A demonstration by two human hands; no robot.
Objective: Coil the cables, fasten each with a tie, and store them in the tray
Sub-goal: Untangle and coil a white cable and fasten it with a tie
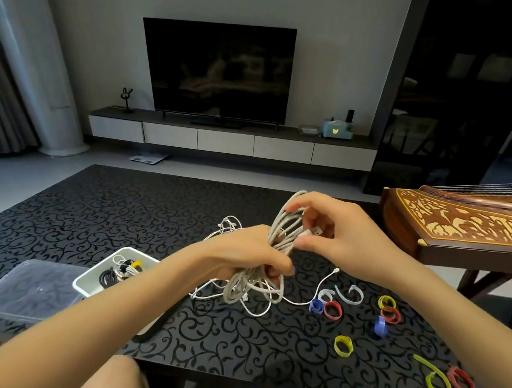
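A coil of grey-white cable (278, 240) hangs in the air above the black patterned table (120, 211). My left hand (242, 252) grips the coil at its middle. My right hand (336, 230) holds the upper loops and pinches the cable's plug end. A thin white cable (300, 299) lies loose on the table below, with another tangle (229, 225) behind my left hand. The white tray (94, 281) at the left holds several tied cables. Loose ties lie at the right: yellow (343, 346), red (333, 310), blue (315, 306), white (352, 296).
A clear plastic lid (26, 289) lies left of the tray. A wooden zither (466, 228) stands at the table's right. More ties (443, 381) lie near the front right corner. A TV and low cabinet line the far wall. My knee shows below the table edge.
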